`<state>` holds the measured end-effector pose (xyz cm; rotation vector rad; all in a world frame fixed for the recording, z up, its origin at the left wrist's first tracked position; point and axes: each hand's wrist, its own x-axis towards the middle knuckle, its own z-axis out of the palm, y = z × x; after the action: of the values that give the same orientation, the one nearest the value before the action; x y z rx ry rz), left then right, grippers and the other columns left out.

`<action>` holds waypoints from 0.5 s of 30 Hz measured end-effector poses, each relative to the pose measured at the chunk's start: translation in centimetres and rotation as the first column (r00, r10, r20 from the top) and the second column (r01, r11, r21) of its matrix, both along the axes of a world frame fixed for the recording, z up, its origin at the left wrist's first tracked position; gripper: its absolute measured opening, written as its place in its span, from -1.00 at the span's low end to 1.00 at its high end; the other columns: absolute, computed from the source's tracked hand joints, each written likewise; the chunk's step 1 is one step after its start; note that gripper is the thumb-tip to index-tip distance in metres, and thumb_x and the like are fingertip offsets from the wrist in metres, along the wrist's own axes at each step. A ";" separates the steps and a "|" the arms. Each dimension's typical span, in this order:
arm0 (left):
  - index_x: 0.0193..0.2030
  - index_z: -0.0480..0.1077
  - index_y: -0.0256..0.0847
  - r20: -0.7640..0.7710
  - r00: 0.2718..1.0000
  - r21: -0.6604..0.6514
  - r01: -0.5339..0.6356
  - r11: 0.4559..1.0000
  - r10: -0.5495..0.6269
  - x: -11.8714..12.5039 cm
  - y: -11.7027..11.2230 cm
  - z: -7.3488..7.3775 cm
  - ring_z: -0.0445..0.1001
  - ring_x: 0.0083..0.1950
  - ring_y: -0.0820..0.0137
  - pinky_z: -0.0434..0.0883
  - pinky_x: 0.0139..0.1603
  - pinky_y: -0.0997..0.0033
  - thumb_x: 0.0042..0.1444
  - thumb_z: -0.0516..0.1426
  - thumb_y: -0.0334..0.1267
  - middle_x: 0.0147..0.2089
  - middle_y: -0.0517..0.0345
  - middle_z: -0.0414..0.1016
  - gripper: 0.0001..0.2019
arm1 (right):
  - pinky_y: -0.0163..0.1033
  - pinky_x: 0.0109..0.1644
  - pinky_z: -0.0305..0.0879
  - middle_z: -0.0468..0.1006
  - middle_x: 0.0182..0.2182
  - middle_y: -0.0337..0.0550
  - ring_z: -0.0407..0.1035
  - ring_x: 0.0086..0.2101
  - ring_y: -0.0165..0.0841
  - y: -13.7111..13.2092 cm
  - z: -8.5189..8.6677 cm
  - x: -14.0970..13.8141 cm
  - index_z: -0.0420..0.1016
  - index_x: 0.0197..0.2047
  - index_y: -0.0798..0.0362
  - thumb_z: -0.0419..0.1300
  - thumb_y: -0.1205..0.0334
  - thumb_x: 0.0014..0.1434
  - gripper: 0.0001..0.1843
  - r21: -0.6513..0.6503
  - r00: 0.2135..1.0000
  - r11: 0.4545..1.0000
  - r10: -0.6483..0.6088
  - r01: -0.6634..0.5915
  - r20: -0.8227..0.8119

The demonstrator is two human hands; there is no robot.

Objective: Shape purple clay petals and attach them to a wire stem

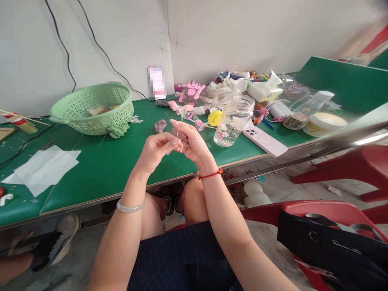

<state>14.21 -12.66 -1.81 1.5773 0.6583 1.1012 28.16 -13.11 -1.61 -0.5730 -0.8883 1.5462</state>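
Above the front of the green table (112,161), my left hand (156,148) and my right hand (191,141) meet, fingertips almost touching. A thin white strand (178,135) shows at the left thumb and fingertip, which are pinched together. My right hand is closed too; a thin dark point sticks up past its fingertips, but what it belongs to is too small to name. Just behind the hands lies a greyish-purple lump (160,126). Right of them stand a glass jar (228,129) of clear liquid and a yellow round piece (215,118).
A green basket (91,107) stands at back left, with white paper sheets (45,165) in front. A pink phone (265,140) lies by the jar. Pink pieces (194,91), a clear bottle (306,111) and a tub (324,124) crowd the right. A red chair (321,208) holds a black bag (327,246).
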 end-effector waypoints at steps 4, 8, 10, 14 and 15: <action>-0.45 0.52 -0.21 -0.040 0.995 0.068 -0.087 0.994 0.089 0.4 -0.4 0.2 0.49 -0.40 0.40 0.42 -0.31 0.39 -0.01 0.40 0.18 -0.46 0.13 0.55 -0.55 | -0.41 -0.66 0.01 0.02 -0.68 -0.48 -0.10 -0.67 -0.59 0.0 0.0 -0.2 0.06 -0.56 -0.01 0.44 0.01 0.13 -0.39 -0.018 0.995 0.995 -0.093 0.094 0.038; -0.42 0.49 -0.22 -0.036 0.987 0.135 -0.151 0.979 0.157 0.6 -0.6 0.1 0.52 -0.36 0.40 0.46 -0.24 0.39 0.07 0.36 0.17 -0.43 0.12 0.57 -0.56 | -0.40 -0.64 -0.04 0.00 -0.67 -0.49 -0.09 -0.67 -0.60 0.1 0.2 -0.3 0.04 -0.56 -0.01 0.45 -0.03 0.11 -0.36 0.000 0.987 0.987 -0.158 0.158 0.041; -0.40 0.50 -0.21 -0.043 0.983 0.142 -0.169 0.975 0.177 0.5 -0.5 0.0 0.50 -0.36 0.41 0.45 -0.26 0.40 0.08 0.35 0.17 -0.42 0.12 0.57 -0.56 | -0.40 -0.62 -0.05 -0.01 -0.67 -0.49 -0.08 -0.66 -0.59 0.1 0.2 -0.3 0.05 -0.55 -0.01 0.45 -0.05 0.11 -0.36 0.009 0.984 0.985 -0.171 0.171 0.042; -0.38 0.53 -0.22 -0.056 0.984 0.101 -0.161 0.982 0.168 0.0 -0.1 0.0 0.44 -0.42 0.46 0.41 -0.35 0.45 0.06 0.37 0.16 -0.43 0.13 0.56 -0.57 | -0.38 -0.62 -0.07 -0.01 -0.69 -0.48 -0.11 -0.67 -0.58 0.2 -0.1 -0.5 0.05 -0.56 -0.01 0.41 -0.07 0.16 -0.37 0.015 0.985 0.986 -0.169 0.168 0.040; -0.35 0.55 -0.22 -0.043 0.984 0.083 -0.172 0.982 0.176 -0.1 0.1 0.0 0.44 -0.42 0.47 0.42 -0.35 0.46 0.06 0.37 0.16 -0.42 0.13 0.56 -0.57 | -0.37 -0.62 -0.08 -0.01 -0.70 -0.48 -0.13 -0.67 -0.57 0.2 -0.1 -0.5 0.05 -0.57 -0.01 0.38 -0.07 0.19 -0.38 0.008 0.986 0.986 -0.166 0.166 0.029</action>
<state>14.08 -12.59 -1.82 1.6428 0.8070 1.2322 27.67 -12.88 -1.73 -0.6511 -0.8461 1.3874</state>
